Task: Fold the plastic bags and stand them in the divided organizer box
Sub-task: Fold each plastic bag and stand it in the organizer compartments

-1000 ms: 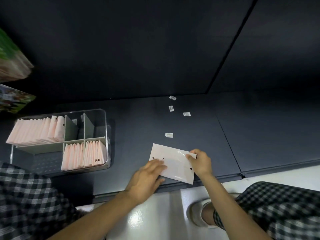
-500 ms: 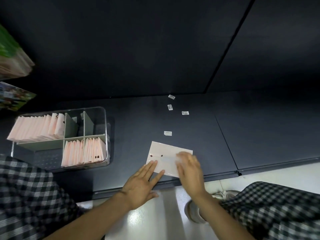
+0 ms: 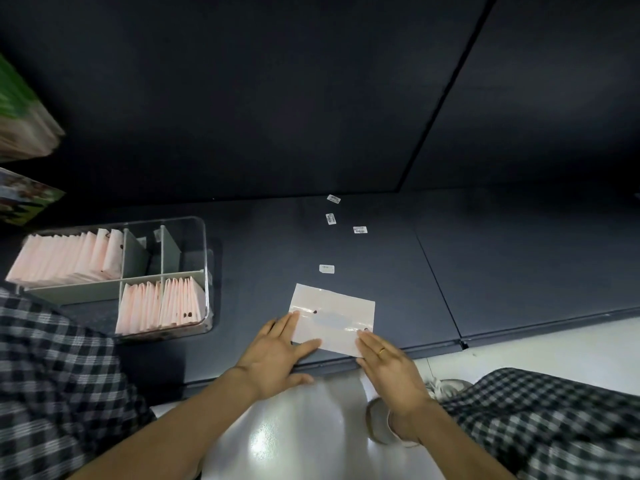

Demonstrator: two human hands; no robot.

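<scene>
Both hands flat, fingers straight, pressing the plastic bag [image 3: 332,318] down on the dark shelf [image 3: 398,278]; nothing gripped or pinched. Left hand [image 3: 277,355] has its fingertips on the bag's near-left corner, palm off the bag toward 7 o'clock. Right hand [image 3: 391,365] has fingertips on the near-right corner, palm off toward 5 o'clock, gold ring [image 3: 381,350] on one finger.

Bag lies flat at the shelf's front edge, between the two hands and just ahead of them. Pale pink/white rectangle, long axis running roughly 9 to 3 o'clock, right end skewed slightly nearer the person. Two small dark dots on it, one near each hand. A glossy strip runs along the long axis. No readable print on it.

Out at 9–10 o'clock from the bag, well apart: clear organizer box [image 3: 207,271] with grey dividers. Folded bags [image 3: 161,304] stand upright in the near-right compartment; another row of folded bags [image 3: 69,258] fills the far-left one. The two far-right slots look unfilled from here.

At 12 o'clock, four small white labels [image 3: 326,269] scattered on the shelf, nearest one just beyond the bag; print too small to read.

Far left edge: stacked printed packs [image 3: 20,133], green tones, blurred, unreadable.
</scene>
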